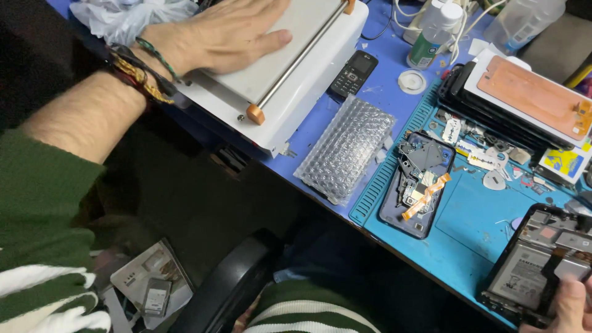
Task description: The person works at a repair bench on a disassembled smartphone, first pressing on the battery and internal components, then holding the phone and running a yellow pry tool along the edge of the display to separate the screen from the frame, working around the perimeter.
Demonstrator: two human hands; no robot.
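Note:
My left hand [225,34] lies flat, fingers together, on the metal top plate of a white box-shaped machine [290,92] at the upper left of the bench; threads and bracelets circle the wrist. My right hand [570,306] shows only at the bottom right corner, thumb and fingers gripping the lower end of an opened phone [533,265] whose battery and inner parts face up. Another opened phone frame [418,183] with an orange flex cable lies on the blue work mat [475,216] between the two hands.
A bubble-wrap pouch [346,147] lies beside the machine, with a small black keypad phone [352,74] behind it. At the back stand plastic bottles [433,31], a white cap ring, stacked phones with a copper-coloured panel [533,92], and several small parts. Below the bench edge are a chair and clutter.

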